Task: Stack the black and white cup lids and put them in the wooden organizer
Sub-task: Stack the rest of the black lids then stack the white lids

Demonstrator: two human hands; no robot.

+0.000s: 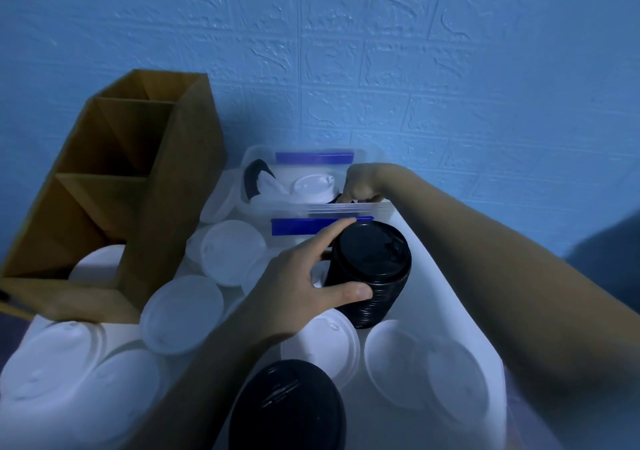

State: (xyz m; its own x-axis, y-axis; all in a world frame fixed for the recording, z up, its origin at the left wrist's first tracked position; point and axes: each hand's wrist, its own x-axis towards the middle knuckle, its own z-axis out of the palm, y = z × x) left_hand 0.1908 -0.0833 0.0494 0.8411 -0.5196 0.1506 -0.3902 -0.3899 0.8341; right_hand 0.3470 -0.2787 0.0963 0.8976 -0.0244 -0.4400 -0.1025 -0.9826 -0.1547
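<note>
My left hand point(304, 276) grips a tall stack of black lids point(370, 273) standing on the white table, thumb in front and fingers behind it. My right hand point(363, 182) reaches into the clear plastic bin point(311, 212) at the back, fingers curled down on something dark; what it pinches is hidden by the bin's rim. The bin holds white lids point(311, 186) and a black lid point(252, 179). The wooden organizer point(114, 186) stands at the left with a white lid stack point(97, 264) in its nearest compartment. A second black stack point(287, 408) lies near me.
Several white lid stacks lie across the table point(436, 276), among them one point(181, 314) beside the organizer and one point(426, 366) at the front right. A blue textured wall point(415, 68) rises right behind the bin. The organizer's two far compartments look empty.
</note>
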